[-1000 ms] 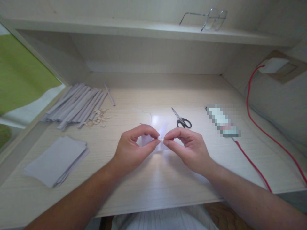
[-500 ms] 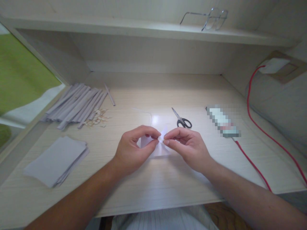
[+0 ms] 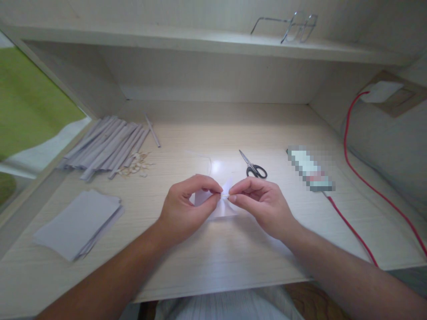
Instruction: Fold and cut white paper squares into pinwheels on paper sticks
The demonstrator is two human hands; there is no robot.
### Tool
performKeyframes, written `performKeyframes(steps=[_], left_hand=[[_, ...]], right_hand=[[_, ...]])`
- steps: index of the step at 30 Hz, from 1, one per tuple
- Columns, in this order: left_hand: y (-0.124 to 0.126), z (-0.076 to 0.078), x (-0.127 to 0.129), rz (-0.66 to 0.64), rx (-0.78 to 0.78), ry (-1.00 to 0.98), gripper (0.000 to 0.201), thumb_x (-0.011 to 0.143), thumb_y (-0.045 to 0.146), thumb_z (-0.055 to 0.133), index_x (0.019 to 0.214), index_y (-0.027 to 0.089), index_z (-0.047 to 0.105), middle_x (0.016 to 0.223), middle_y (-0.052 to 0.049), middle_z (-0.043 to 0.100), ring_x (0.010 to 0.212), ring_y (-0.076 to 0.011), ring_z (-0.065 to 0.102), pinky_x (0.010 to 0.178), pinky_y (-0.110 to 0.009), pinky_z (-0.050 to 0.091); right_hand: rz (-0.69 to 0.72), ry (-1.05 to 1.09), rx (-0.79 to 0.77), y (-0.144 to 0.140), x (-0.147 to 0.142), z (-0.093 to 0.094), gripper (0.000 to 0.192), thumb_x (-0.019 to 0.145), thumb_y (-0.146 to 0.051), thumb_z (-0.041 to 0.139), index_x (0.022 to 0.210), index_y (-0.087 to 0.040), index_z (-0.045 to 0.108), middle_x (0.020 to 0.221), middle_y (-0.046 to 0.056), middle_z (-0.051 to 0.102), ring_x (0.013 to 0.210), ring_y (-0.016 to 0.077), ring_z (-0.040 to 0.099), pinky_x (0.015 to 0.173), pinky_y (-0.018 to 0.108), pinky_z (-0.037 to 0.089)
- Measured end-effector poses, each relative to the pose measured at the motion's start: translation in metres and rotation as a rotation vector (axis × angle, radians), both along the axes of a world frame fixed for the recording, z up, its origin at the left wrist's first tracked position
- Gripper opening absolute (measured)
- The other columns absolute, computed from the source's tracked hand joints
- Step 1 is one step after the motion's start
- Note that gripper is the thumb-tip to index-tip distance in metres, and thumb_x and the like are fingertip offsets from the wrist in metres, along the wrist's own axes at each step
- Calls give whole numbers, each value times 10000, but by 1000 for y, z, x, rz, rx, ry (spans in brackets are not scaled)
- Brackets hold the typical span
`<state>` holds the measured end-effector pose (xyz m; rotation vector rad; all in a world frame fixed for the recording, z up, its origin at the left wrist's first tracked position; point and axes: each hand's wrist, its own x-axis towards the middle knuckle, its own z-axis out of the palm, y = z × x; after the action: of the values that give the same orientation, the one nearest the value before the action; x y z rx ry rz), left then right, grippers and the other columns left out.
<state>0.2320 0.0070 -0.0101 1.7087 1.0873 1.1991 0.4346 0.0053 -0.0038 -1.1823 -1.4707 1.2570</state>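
left hand (image 3: 182,205) and right hand (image 3: 263,204) are pinching a small folded white paper piece (image 3: 223,209) between thumb and forefinger, just above the pale wood-grain desk (image 3: 213,253). black-handled scissors (image 3: 253,166) are lying just beyond the right hand; a flat stack of grey paper sheets (image 3: 78,222) is sitting well left of the left hand, rolled grey paper sticks (image 3: 105,146) beyond it. wire-frame glasses (image 3: 290,26) are resting on the shelf above.

Most of the little paper piece (image 3: 224,208) is tucked behind the fingers (image 3: 213,200) of both hands, so its shape is hard to make out. The box-like thing (image 3: 310,170) on the right of the bench is pixelated, no reading it. The red cable (image 3: 353,231) runs off the bench's front edge. Both forearms get cut by the bottom edge.
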Motion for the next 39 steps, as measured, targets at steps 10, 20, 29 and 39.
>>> performKeyframes(steps=[10, 20, 29, 39], left_hand=[[0, -1, 0, 26, -9, 21, 111, 828, 120, 695, 870, 213, 738, 865, -35, 740, 810, -187, 668, 777, -331, 522], [-1, 2, 0, 5, 44, 50, 128, 842, 95, 685, 842, 213, 733, 829, -14, 722, 789, -165, 656, 752, -310, 505], [-2, 2, -1, -4, 69, 45, 144, 848, 78, 679, 850, 214, 726, 826, -3, 711, 782, -153, 643, 741, -302, 493], [-2, 0, 2, 9, 49, 46, 145, 853, 81, 673, 855, 218, 721, 828, 5, 699, 782, -149, 631, 742, -297, 481]], right_hand=[[-12, 20, 4, 0, -1, 1, 29, 803, -227, 785, 808, -206, 766, 786, 18, 762, 744, 171, 691, 723, 307, 537], [-20, 25, 17, -1, 1, 0, 24, 815, -220, 788, 820, -206, 769, 800, 17, 764, 748, 163, 688, 722, 297, 534], [-39, 24, 21, -1, 1, 1, 40, 814, -239, 790, 824, -208, 767, 801, 29, 767, 741, 178, 691, 713, 316, 543], [-17, -25, 80, -2, 1, 1, 21, 850, -214, 762, 830, -211, 768, 821, 23, 767, 775, 178, 699, 745, 314, 538]])
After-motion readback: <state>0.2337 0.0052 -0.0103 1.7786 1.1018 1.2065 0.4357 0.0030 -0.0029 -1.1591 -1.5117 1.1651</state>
